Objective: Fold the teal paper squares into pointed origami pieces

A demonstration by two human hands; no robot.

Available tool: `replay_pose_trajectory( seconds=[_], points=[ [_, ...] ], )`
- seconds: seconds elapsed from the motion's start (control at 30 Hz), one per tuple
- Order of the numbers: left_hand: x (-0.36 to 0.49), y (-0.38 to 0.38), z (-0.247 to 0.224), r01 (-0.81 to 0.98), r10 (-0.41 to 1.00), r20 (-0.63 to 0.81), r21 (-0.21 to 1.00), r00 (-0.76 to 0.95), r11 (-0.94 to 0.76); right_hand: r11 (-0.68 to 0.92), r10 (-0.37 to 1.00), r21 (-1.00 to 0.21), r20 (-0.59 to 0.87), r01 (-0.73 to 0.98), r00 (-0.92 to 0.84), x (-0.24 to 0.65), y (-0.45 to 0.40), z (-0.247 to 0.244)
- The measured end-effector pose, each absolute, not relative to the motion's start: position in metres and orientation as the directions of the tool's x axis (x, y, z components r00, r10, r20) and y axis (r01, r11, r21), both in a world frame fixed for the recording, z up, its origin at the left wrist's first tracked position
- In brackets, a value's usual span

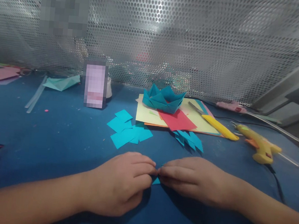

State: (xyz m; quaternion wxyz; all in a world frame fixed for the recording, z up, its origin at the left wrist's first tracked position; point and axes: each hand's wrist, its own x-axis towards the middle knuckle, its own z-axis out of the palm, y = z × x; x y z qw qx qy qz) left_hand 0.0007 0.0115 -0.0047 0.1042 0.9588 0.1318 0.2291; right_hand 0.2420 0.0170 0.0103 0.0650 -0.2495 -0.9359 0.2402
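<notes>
Both hands meet at the front middle of the blue table over a small blue piece of paper (156, 181), mostly covered by the fingers. My left hand (130, 181) is closed, its fingertips pressing on the paper's left side. From the other side my right hand (194, 178) has its fingers pressed together on the same paper. Just beyond lie loose blue paper squares (124, 130) and, to the right, a group of folded blue paper pieces (189, 140). Farther back, a blue folded-paper form with pointed rims (163, 98) rests on stacked coloured sheets (145, 114).
A yellow utility knife (218, 126) lies on the stack's right edge, blade out. Right of it are a yellow glue gun (263, 144) with its cord and a pink glue gun (232, 106). Clear glue sticks (36, 93) lie left; a perforated metal panel (171, 40) stands behind.
</notes>
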Motion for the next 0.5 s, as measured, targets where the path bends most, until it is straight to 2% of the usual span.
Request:
replay_pose_trajectory(
  seconds=[0.1,0.17,0.23,0.37,0.43,0.5],
  points=[
    [0.002,0.012,-0.004,0.203,0.316,0.397,0.300,0.862,-0.932,0.723,0.508,-0.541,-0.003,0.429,-0.861,0.245,0.021,0.007],
    [0.002,0.013,-0.004,0.202,0.322,0.374,0.328,0.870,-0.923,0.750,0.482,-0.532,0.030,0.394,-0.876,0.247,0.023,0.003],
    [0.002,0.013,-0.004,0.203,0.333,0.365,0.352,0.869,-0.914,0.815,0.435,-0.463,0.094,0.347,-0.896,0.248,0.023,0.000],
    [0.001,0.014,-0.003,0.169,0.313,0.347,0.389,0.884,-0.906,0.941,0.308,-0.241,0.324,0.237,-0.895,0.248,0.024,-0.005],
    [0.001,0.015,-0.002,0.155,0.303,0.316,0.418,0.899,-0.895,0.942,0.302,-0.249,0.340,0.224,-0.891,0.249,0.026,-0.006],
    [0.001,0.015,-0.001,0.156,0.308,0.295,0.442,0.905,-0.883,0.914,0.345,-0.329,0.326,0.237,-0.880,0.248,0.026,-0.006]
  ],
)
